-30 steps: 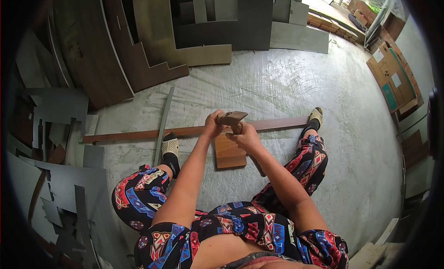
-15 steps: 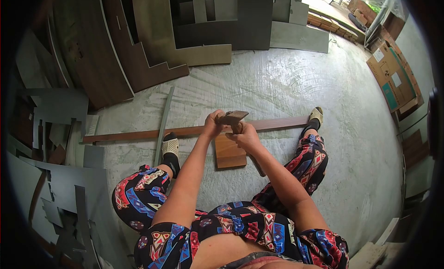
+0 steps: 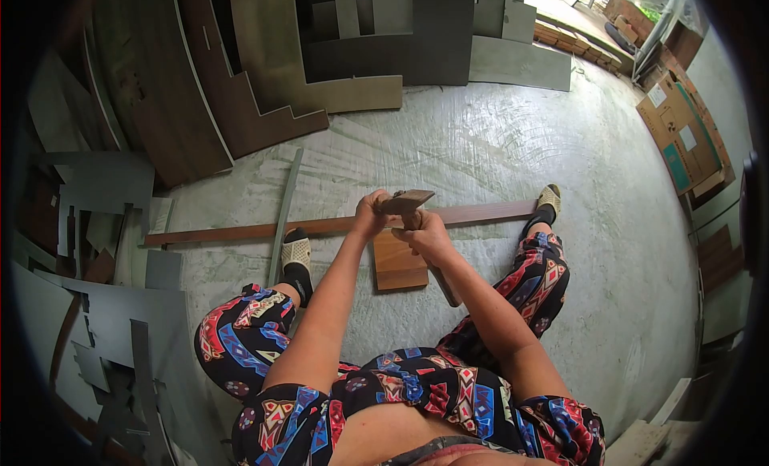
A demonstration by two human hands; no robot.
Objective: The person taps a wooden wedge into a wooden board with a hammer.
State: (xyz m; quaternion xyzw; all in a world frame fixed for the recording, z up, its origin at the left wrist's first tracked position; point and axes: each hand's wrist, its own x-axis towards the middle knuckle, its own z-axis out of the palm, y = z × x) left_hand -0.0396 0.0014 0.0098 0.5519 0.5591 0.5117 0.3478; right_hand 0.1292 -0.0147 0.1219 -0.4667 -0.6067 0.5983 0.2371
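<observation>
A hatchet-like hammer tool (image 3: 407, 201) is held up above the long brown strip (image 3: 240, 234), its broad metal head uppermost. My right hand (image 3: 427, 236) is wrapped round its handle just below the head, and the handle's lower end shows under the wrist. With closed fingers, my left hand (image 3: 371, 215) is at the left end of the head; what its fingertips grip is partly hidden. Just below both hands, a wooden block (image 3: 400, 266) rests on the floor. The strip runs behind the hands.
My feet stand by the strip, the left one (image 3: 295, 251) near a thin grey strip (image 3: 290, 201) that crosses it. Panels (image 3: 352, 93) lean at the back, offcuts (image 3: 108, 322) lie left, and a cardboard box (image 3: 681, 133) stands right.
</observation>
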